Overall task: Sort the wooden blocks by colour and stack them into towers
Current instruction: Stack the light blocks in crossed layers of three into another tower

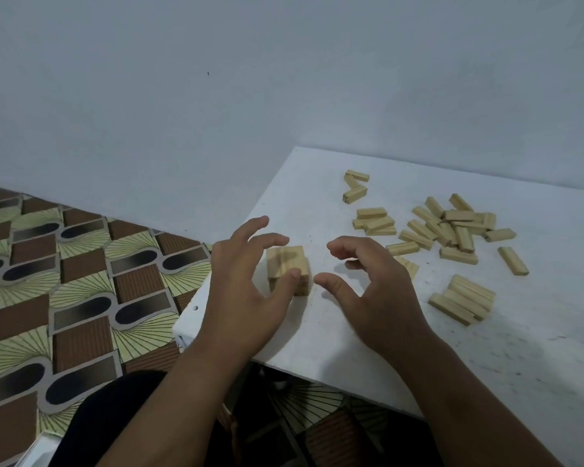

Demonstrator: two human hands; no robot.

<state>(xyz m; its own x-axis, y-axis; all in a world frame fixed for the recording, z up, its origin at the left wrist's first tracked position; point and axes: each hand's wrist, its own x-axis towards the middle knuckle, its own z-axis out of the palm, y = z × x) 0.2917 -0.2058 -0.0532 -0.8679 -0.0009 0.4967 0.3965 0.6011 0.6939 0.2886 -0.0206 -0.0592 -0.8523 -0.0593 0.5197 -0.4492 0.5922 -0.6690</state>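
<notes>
Checker: Plain pale wall (216, 96) behind, patterned floor (64, 281) at left. Confirm the work surface, head view.

Observer: White bench (317, 332), one corner toward the person, its top speckled with small marks. Dark garment (108, 416) at the lower edge of the view.

Checker: Location of the task items?

Observer: Item 1: short stack (285, 264) of pale wooden blocks, more than one layer high, near the bench's left edge and between the two hands. Item 2: loose pile (452, 227), well apart to the right, with blocks lying across one another. Item 3: small flat group (373, 220), just left of the pile. Item 4: two blocks (354, 185) farther back, meeting at one end. Item 5: tidy cluster (462, 299), near the right forearm. Item 6: single block (513, 261), right of the pile. All blocks show the same pale wood colour.

Checker: Grip state, left side?

Observer: Left hand (246, 298) sits at the stack's left side. Its fingers are spread and slightly bent above the top. The thumb tip lies over the front face, but contact cannot be confirmed. The grip is wide and encloses nothing.

Checker: Right side?

Observer: Right hand (375, 291) sits just right of the stack, apart from it. Fingers are loosely curled and the thumb is extended toward the stack. The grip is empty.
</notes>
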